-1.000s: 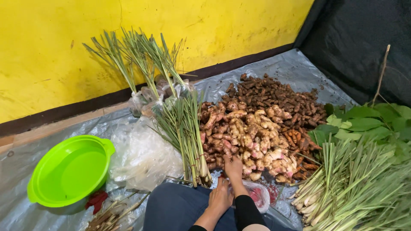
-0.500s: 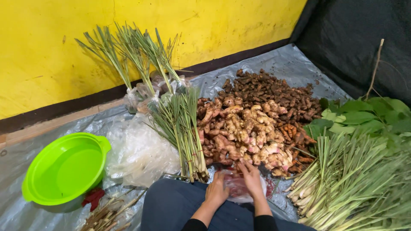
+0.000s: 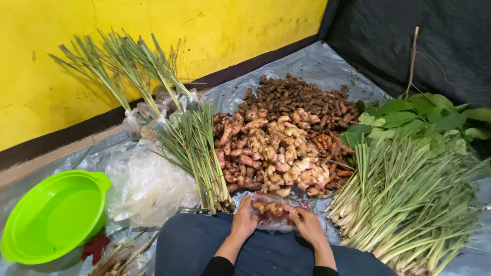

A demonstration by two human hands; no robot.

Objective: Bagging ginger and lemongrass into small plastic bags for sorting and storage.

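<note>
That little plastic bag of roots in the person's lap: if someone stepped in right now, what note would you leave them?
Left hand and right hand both grip a clear plastic bag on the lap, one at each end.
Bag holds a few ginger pieces; open or tied, cannot tell.
Ginger pile lies just ahead, darker roots behind it, lemongrass bundles left and right, green bowl far left.
Most ginger remains loose on the sheet.

head cam, looks steeply down, close over lap, facing yellow wall [image 3: 153, 30].

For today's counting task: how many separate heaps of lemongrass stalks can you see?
2: one lemongrass bundle lies left of the ginger pile; a bigger lemongrass heap lies at right. More may be out of view.
</note>
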